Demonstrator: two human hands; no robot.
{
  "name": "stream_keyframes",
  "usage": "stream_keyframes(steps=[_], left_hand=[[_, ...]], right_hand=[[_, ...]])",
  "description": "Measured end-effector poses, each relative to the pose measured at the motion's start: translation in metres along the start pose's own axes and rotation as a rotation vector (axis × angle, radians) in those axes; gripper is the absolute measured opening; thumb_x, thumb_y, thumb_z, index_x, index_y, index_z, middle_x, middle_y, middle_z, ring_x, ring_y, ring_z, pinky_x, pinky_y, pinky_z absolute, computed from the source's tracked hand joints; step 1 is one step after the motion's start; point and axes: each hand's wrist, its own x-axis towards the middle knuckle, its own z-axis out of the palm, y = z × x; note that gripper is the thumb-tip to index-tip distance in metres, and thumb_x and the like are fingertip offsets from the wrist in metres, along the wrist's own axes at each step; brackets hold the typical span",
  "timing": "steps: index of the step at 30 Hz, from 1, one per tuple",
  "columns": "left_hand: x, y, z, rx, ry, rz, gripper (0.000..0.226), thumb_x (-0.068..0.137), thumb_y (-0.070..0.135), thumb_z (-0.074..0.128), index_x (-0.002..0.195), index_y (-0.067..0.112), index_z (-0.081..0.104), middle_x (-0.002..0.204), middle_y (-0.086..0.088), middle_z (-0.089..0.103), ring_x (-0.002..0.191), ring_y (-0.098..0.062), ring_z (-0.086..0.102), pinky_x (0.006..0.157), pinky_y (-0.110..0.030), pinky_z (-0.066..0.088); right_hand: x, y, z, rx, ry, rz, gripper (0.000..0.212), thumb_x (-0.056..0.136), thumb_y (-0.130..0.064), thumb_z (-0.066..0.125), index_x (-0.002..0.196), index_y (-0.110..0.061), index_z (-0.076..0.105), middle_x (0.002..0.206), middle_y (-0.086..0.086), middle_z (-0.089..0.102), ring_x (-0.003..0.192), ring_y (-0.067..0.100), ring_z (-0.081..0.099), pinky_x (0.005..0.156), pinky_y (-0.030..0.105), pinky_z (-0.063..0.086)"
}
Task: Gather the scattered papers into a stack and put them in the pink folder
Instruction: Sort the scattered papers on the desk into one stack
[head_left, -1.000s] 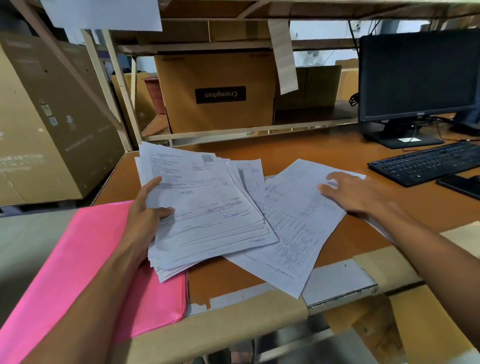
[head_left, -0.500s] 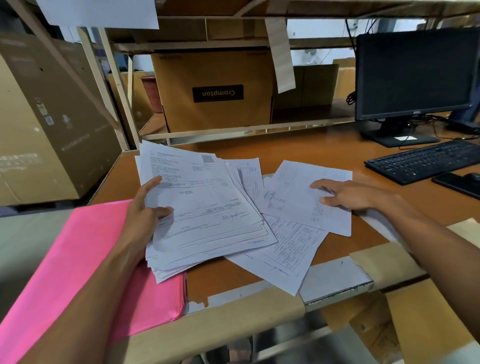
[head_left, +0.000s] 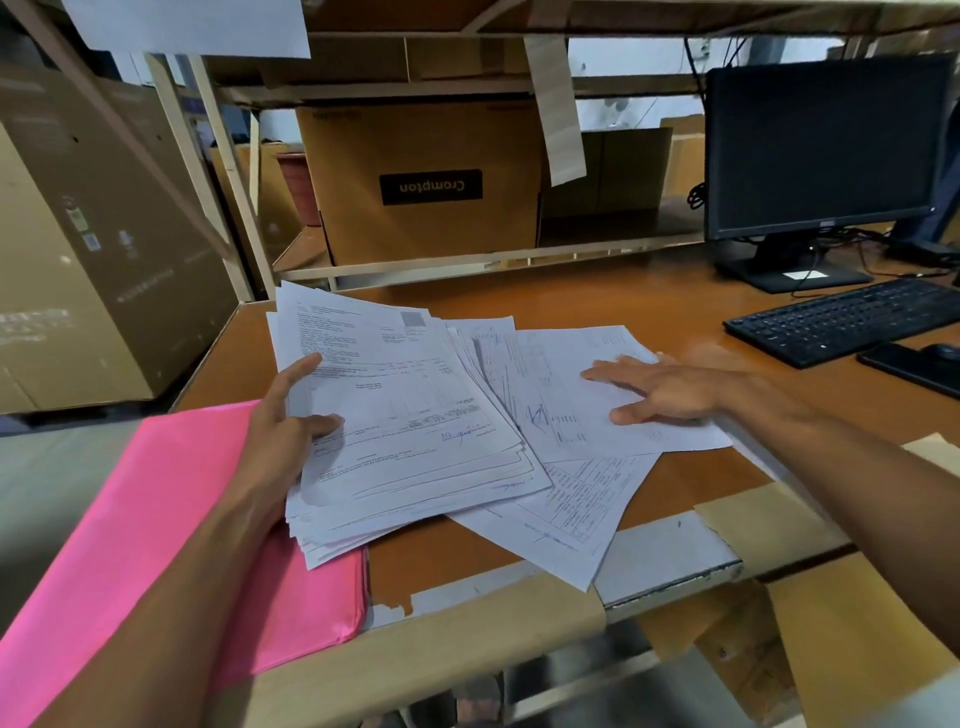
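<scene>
A thick stack of printed papers lies fanned on the orange desk, its near corner overlapping the pink folder at the left. My left hand grips the stack's left edge, thumb on top. To the right, a loose sheet lies partly tucked against the stack, and my right hand presses flat on it with straight fingers. Another loose sheet lies beneath, pointing toward the desk's front edge.
A black keyboard, a monitor and a dark phone occupy the desk's right side. A cardboard box sits on the shelf behind. Brown tape strips line the desk's front edge.
My right hand has slid the loose sheet leftward toward the stack, and its fingers now lie flat on it. My left hand keeps holding the stack in place.
</scene>
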Motion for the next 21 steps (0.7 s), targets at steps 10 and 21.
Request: stream_keyframes(steps=[10,21], left_hand=[[0.001,0.001,-0.002,0.113,-0.09,0.025,0.065,0.095,-0.006,0.061,0.138,0.042,0.063,0.145,0.016,0.052,0.089,0.01,0.052,0.077,-0.016,0.043],[0.004,-0.001,-0.005,0.096,-0.137,-0.072,0.059,0.095,-0.003,0.064,0.142,0.033,0.063,0.146,0.008,0.06,0.134,-0.017,0.056,0.115,-0.04,0.043]], right_hand=[[0.017,-0.017,-0.006,0.088,0.347,0.442,0.047,0.088,-0.056,0.068,0.098,-0.01,0.063,0.112,0.011,0.067,0.092,0.022,0.061,0.073,0.035,0.044],[-0.025,-0.051,-0.042,0.353,0.715,0.199,0.02,0.091,-0.008,0.071,0.092,-0.028,0.072,0.123,-0.003,0.058,0.108,0.019,0.054,0.077,0.032,0.046]])
